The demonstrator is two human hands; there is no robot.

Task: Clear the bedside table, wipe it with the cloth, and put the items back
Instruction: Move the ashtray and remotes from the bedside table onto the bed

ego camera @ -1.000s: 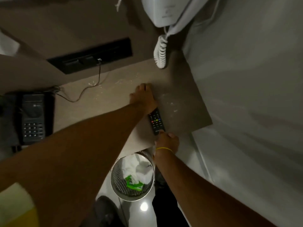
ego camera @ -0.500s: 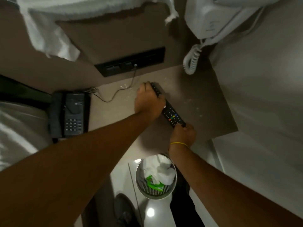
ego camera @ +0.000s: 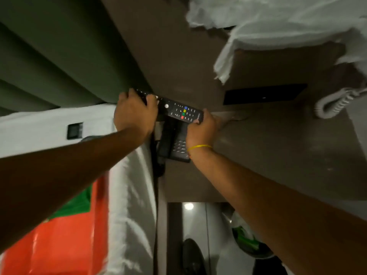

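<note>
A black remote control [ego camera: 179, 111] with coloured buttons is held level in the air between both hands. My left hand [ego camera: 135, 114] grips its far-left end and my right hand [ego camera: 200, 130] grips its right end. It hangs just above the black desk telephone [ego camera: 174, 147], which sits on the left part of the brown bedside table [ego camera: 278, 151]. A white cloth [ego camera: 268, 22] hangs at the top right, above the table.
The white bed [ego camera: 39, 128] with a small black object [ego camera: 74, 130] lies left of the table, under a green headboard [ego camera: 59, 56]. An orange and green bag [ego camera: 59, 235] is at lower left. A coiled white cord [ego camera: 335, 104] and a wastebasket [ego camera: 250, 247] are at right.
Both hands have lifted the remote off the table's middle and carried it left, over the telephone toward the bed. The view has swung left.
</note>
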